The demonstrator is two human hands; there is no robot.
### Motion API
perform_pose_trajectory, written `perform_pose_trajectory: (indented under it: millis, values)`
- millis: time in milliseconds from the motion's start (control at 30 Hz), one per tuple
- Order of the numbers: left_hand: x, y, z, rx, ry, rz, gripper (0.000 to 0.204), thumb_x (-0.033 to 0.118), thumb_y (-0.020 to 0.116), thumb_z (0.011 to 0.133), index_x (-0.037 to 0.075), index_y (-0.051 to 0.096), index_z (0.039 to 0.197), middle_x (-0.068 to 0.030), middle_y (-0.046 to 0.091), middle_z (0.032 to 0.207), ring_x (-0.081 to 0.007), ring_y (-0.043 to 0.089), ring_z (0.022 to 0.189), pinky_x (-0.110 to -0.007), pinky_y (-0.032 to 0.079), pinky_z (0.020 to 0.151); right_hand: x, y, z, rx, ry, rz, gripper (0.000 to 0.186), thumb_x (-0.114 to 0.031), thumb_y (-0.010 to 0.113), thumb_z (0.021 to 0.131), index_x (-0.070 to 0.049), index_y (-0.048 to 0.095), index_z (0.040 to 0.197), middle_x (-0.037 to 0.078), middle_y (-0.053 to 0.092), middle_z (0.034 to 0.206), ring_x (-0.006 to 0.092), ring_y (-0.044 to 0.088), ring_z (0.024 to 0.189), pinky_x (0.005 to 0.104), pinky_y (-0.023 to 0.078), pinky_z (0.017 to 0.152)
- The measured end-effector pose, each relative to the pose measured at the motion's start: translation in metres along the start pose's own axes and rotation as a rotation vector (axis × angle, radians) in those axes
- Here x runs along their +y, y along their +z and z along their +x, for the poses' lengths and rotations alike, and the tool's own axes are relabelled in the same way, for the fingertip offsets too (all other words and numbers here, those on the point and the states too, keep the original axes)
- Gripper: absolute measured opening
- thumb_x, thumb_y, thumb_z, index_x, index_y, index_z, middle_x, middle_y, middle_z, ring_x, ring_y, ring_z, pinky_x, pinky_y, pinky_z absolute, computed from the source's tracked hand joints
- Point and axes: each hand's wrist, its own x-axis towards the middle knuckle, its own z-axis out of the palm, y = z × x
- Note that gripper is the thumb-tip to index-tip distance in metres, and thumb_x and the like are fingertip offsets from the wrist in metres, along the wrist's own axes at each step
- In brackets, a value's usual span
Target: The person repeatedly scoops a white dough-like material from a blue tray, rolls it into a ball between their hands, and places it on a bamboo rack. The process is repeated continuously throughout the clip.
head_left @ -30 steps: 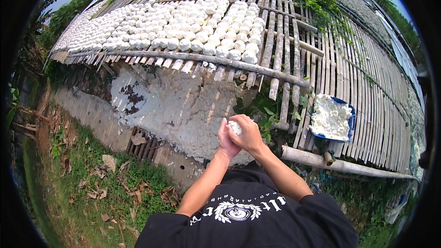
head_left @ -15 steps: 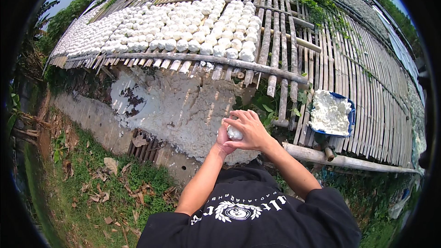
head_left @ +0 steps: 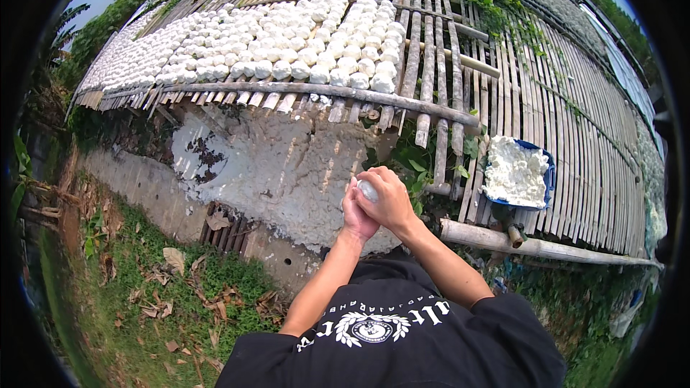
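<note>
My left hand (head_left: 356,213) and my right hand (head_left: 388,200) are cupped together around a white lump (head_left: 367,190) of damp, paste-like material, both closed on it. The fingers of my right hand curve over its top, and my left palm supports it from the left side. Right of my hands, a blue tray (head_left: 548,176) heaped with crumbly white paste (head_left: 512,169) rests on bamboo slats.
Rows of white balls (head_left: 280,54) lie on a raised bamboo rack (head_left: 424,108) ahead. A bamboo pole (head_left: 546,250) runs along the rack's near edge at right. Below are whitish caked ground (head_left: 266,179), a metal grate (head_left: 226,233), grass and vines.
My right hand's fingers lifted and spread over the lump half a second ago; they are now curled round it again, pressed against my left hand.
</note>
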Motion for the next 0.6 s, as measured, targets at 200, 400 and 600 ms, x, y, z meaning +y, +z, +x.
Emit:
perform_pose_trajectory:
  millis: [200,400,600]
  values:
    - [0.012,-0.008,0.000,-0.181,-0.201,-0.222,0.072,0.065,0.033,0.111,0.012,0.054,0.154,-0.0152,0.060,0.154,-0.0336,0.059,0.142,-0.053,0.048,0.119,-0.007,-0.008,0.004,-0.013,-0.193,0.018,0.040,-0.027,0.085,0.084,-0.008,0.076,0.118,0.015,0.071,0.113,0.0368,0.071,0.105,0.0461,0.059,0.091]
    - [-0.002,-0.009,0.008,-0.240,-0.139,-0.194,0.065,0.057,0.031,0.114,0.011,0.053,0.156,-0.0166,0.056,0.159,-0.0349,0.055,0.147,-0.054,0.044,0.124,-0.006,-0.008,0.007,-0.188,-0.019,0.140,0.040,-0.029,0.082,0.086,-0.007,0.075,0.120,0.016,0.071,0.113,0.0378,0.071,0.102,0.0468,0.059,0.090]
    - [0.001,0.003,0.010,-0.264,-0.044,-0.166,0.066,0.057,0.029,0.114,0.012,0.052,0.158,-0.0171,0.053,0.162,-0.0372,0.052,0.149,-0.055,0.040,0.127,0.001,-0.005,0.009,-0.015,0.010,-0.022,0.049,-0.030,0.086,0.082,-0.009,0.075,0.125,0.014,0.071,0.113,0.0355,0.071,0.105,0.0458,0.058,0.088]
